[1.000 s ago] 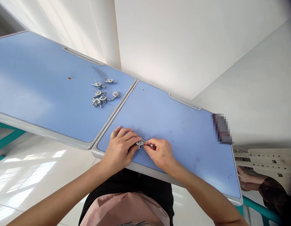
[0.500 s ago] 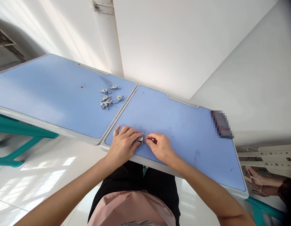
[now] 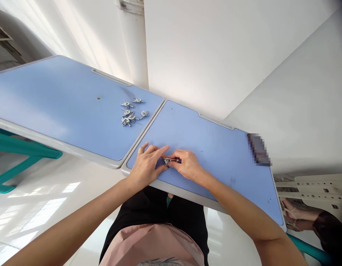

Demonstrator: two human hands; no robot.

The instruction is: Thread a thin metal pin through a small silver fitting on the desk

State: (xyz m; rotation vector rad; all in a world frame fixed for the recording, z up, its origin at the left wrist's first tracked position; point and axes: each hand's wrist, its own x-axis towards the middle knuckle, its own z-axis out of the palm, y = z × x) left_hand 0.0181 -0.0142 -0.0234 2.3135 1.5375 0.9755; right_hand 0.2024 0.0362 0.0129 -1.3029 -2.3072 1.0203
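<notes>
My left hand [image 3: 148,162] is on the near left of the right-hand desk, its thumb and fingers closed around a small silver metal fitting [image 3: 166,162]. Its index finger stretches out above the fitting. Opposite it, my right hand [image 3: 187,164] grips a small screwdriver [image 3: 178,160] by its dark handle. The thin shaft lies almost level across the top of the fitting, pointing left. The fingers partly hide the tip and the fitting.
Several similar silver fittings [image 3: 129,117] with short stubs lie on the left blue desk [image 3: 76,107]. A blurred dark object [image 3: 259,149] sits at the right end of the right blue desk [image 3: 215,159]. A tiny speck [image 3: 201,151] lies right of my hands. Another person's foot [image 3: 295,212] shows at lower right.
My right hand has moved left toward my left hand, bringing the screwdriver over the fitting. My left index finger has lifted and straightened. The view has shifted slightly.
</notes>
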